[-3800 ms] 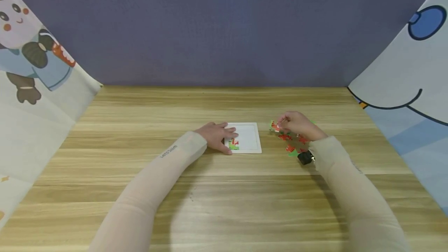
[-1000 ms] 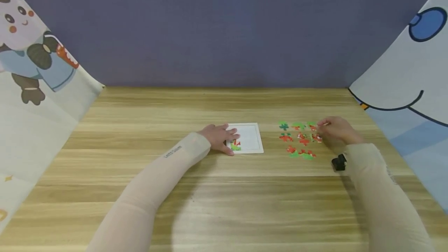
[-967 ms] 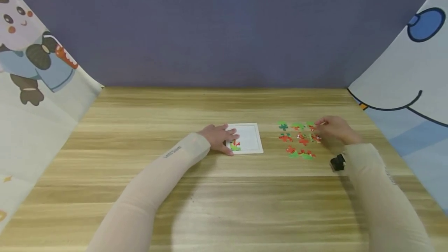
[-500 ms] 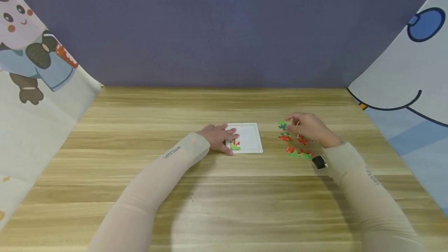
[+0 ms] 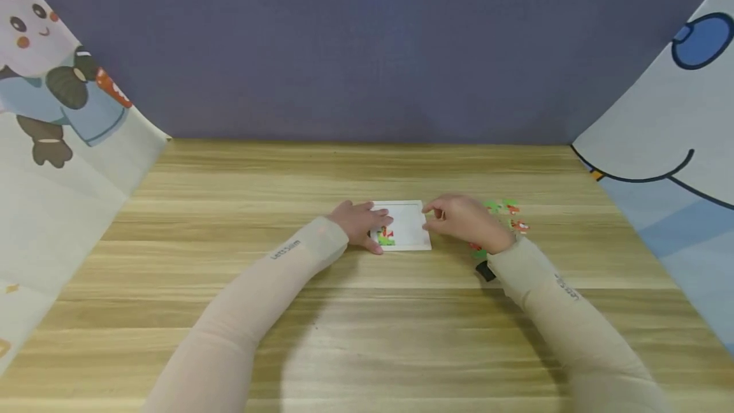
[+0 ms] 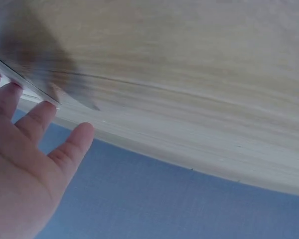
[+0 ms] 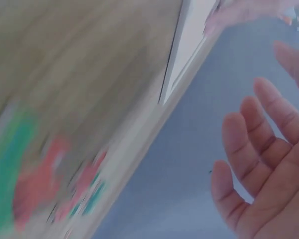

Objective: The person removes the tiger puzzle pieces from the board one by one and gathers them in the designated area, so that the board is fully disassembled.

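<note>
A white puzzle tray [image 5: 408, 227] lies on the table, with joined red and green puzzle pieces [image 5: 386, 238] in its near left corner. My left hand [image 5: 357, 223] rests with spread fingers across the tray's left side. Close by the tray's right edge is my right hand [image 5: 466, 219], thumb and forefinger apart. Its fingers bend loosely in the right wrist view, and no piece shows between them. Loose puzzle pieces [image 5: 510, 206] lie to the right of the tray, some of them hidden under the right hand. Blurred red and green pieces [image 7: 37, 179] fill the lower left of the right wrist view.
The wooden table [image 5: 367, 336] ends at a dark blue back panel [image 5: 367, 50]. Printed cartoon cloths [image 5: 659, 120] hang at both sides. A small black block [image 5: 485, 271] sits at the right wrist.
My right hand has moved left from the far side of the loose pieces, over them, to the tray's right edge. The left hand has stayed on the tray.
</note>
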